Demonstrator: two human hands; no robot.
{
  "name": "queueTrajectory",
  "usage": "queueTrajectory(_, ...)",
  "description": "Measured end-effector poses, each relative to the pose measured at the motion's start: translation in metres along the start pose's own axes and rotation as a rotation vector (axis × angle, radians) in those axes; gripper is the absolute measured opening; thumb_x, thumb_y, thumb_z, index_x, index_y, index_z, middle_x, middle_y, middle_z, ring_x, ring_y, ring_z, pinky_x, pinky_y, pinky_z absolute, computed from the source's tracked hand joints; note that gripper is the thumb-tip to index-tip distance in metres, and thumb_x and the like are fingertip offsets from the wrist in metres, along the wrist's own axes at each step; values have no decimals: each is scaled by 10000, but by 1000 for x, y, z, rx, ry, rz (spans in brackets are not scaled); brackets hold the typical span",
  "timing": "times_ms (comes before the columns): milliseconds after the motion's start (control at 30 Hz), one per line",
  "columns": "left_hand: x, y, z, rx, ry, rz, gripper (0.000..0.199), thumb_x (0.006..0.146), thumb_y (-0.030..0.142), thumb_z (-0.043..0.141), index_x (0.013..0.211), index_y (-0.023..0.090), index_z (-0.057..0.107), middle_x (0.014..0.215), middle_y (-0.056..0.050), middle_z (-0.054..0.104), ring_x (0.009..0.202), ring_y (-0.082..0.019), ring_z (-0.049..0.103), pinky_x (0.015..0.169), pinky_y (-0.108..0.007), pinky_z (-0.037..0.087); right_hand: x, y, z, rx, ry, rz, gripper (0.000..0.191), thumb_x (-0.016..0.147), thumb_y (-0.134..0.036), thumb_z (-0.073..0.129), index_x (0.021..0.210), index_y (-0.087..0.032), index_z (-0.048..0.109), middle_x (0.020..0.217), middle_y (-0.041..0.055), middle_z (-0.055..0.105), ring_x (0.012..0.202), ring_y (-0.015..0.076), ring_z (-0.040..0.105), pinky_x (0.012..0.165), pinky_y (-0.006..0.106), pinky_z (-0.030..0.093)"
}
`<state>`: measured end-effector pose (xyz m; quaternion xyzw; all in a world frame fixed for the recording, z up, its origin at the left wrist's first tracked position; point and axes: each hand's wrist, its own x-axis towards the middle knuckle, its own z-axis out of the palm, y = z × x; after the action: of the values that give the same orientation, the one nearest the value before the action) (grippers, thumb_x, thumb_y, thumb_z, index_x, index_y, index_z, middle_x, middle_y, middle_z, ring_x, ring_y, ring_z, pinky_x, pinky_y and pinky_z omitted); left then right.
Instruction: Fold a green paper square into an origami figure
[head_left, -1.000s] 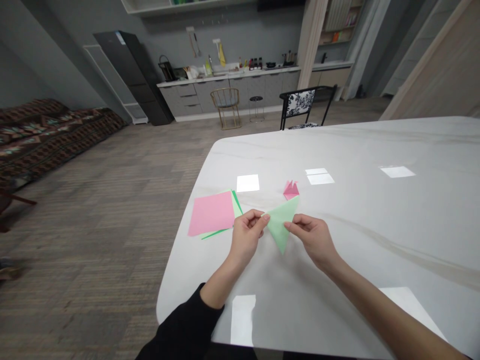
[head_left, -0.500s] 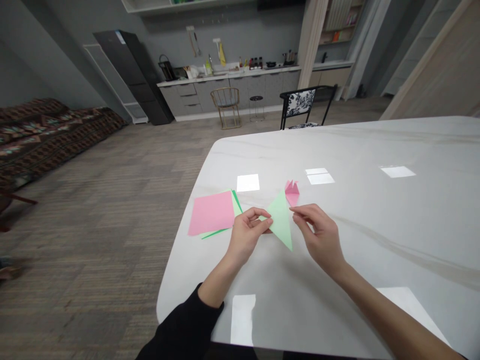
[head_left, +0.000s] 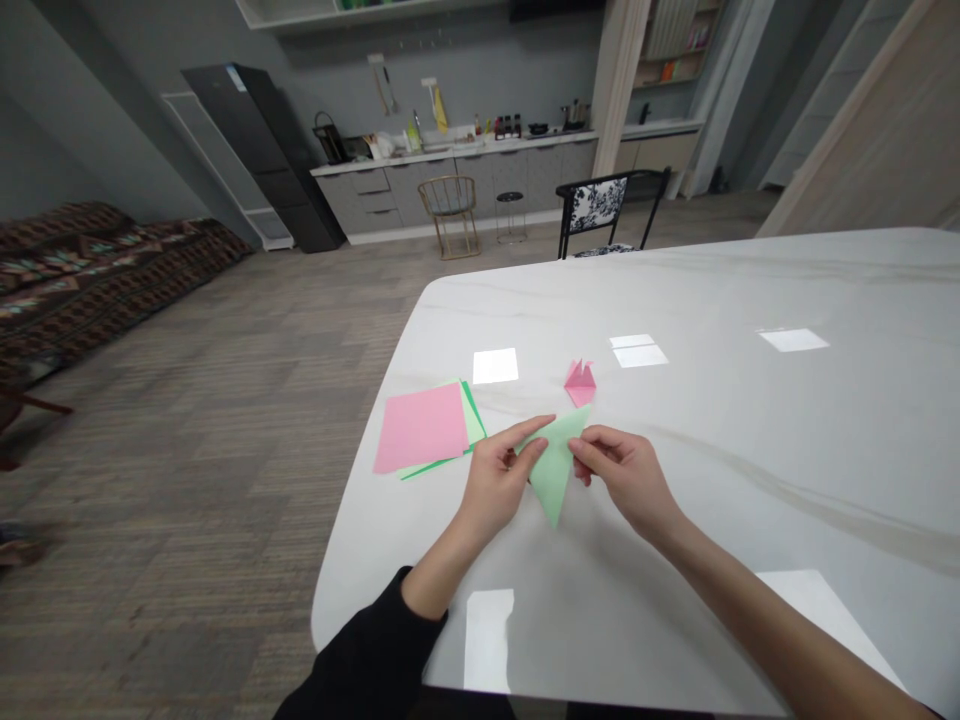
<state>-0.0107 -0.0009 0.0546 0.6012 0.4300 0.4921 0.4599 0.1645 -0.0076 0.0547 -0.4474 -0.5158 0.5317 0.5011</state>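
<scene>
A: What looks finished, and what doesn't?

B: Near the centre of the frame, a small pink folded figure (head_left: 580,386) with pointed tips sits on the white marble-patterned bench (head_left: 757,400); I'd judge that one complete. The light-green paper (head_left: 553,468), just below it in the frame, looks only partly worked: a pointed, roughly triangular shape, with none of the figure's smaller points.

A: And the hands?

B: The left hand (head_left: 495,480) pinches the paper's left side, its forefinger stretched along the upper edge. The right hand (head_left: 628,478) has its fingers closed on the right side. The paper seems held clear of the bench, one tip pointing down.

A: Anything untouched?

B: Left of centre, a flat pink square sheet (head_left: 421,430) tops some green sheets (head_left: 474,410), apparently unfolded. I can't tell how many.

A: The surroundings?

B: Bright light patches shine on the bench. A black-framed floral chair (head_left: 598,205) stands behind it. Upper left, there's a dark fridge (head_left: 251,130); at the top centre, grey kitchen cabinets (head_left: 409,190) with a gold chair (head_left: 448,198) in front. A patterned cover (head_left: 112,265) drapes something low at the left edge.
</scene>
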Motion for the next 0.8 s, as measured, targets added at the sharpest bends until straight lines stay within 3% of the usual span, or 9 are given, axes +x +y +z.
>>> queueTrajectory(133, 0, 0, 0, 35, -21, 36, 288, 890, 289, 614, 1150, 219, 715, 1169, -53, 712, 1079, -234, 653, 879, -294, 518, 2, -2, -5, 78, 102, -19, 208, 821, -381, 709, 765, -184, 670, 560, -9, 600, 520, 123, 528, 507, 265, 439)
queueTrajectory(333, 0, -2, 0, 83, -71, 68, 265, 902, 264, 592, 1129, 236, 726, 1083, -44, 735, 1002, -209, 661, 867, -289, 496, 1, -7, -5, 83, 124, -47, 207, 813, -369, 719, 762, -176, 665, 528, -2, 609, 470, 124, 531, 476, 271, 453)
queueTrajectory(467, 0, -3, 2, -168, -25, -158, 323, 819, 363, 703, 1100, 206, 684, 923, -42, 740, 773, -171, 679, 688, -252, 514, -1, -6, -4, 73, 136, -77, 232, 820, -346, 717, 684, -179, 633, 571, 3, 622, 481, 113, 534, 489, 266, 449)
queueTrajectory(567, -2, -2, 6, -466, -96, -358, 407, 755, 404, 767, 1064, 205, 591, 825, -28, 717, 696, -164, 681, 661, -269, 533, -2, -5, -3, 88, 145, -100, 241, 827, -330, 713, 661, -183, 619, 606, 5, 623, 508, 114, 542, 505, 267, 449)
queueTrajectory(667, -6, 2, 11, -602, -210, -472, 381, 789, 449, 728, 1021, 185, 582, 963, -85, 712, 829, -218, 709, 737, -350, 567, -3, -4, 0, 74, 149, -122, 235, 831, -325, 706, 661, -188, 617, 626, 5, 612, 531, 118, 537, 518, 274, 447)
queueTrajectory(800, -5, 4, 12, -509, -244, -471, 435, 839, 527, 634, 1062, 154, 648, 1116, -143, 684, 783, -193, 708, 610, -255, 536, -4, -6, 0, 8, 178, -154, 247, 834, -338, 694, 656, -194, 602, 641, 4, 591, 560, 128, 523, 540, 283, 438)
